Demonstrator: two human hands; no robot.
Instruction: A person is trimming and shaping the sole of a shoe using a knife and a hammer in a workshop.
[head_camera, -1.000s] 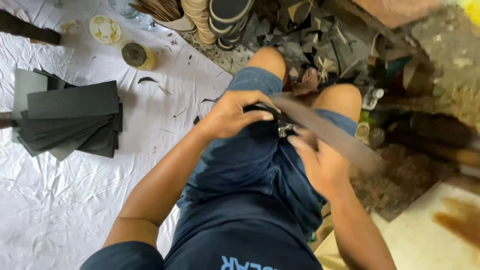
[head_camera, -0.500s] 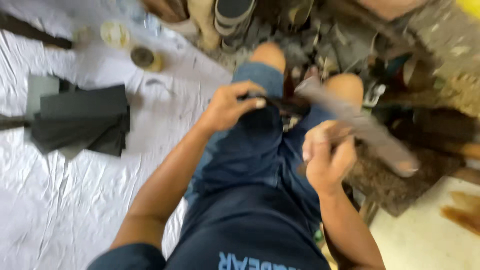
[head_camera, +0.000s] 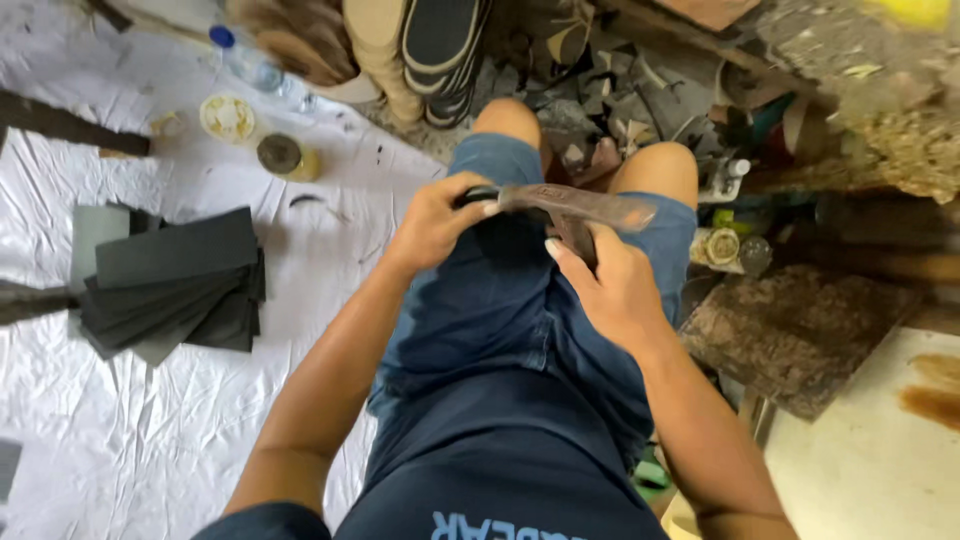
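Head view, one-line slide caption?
Left hand and right hand hold a long flat blade over the lap.

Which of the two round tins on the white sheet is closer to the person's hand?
The darker tin with the yellowish side; it lies nearer the left hand than the pale cream tin, which sits farther up-left.

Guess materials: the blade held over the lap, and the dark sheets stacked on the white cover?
Blade: looks like steel, dull grey-brown and mottled, possibly rusted; left hand grips its dark handle end, right hand is at the blade. Dark sheets: flat, matte, charcoal, straight-cut; rubber or foam likely, cannot confirm.
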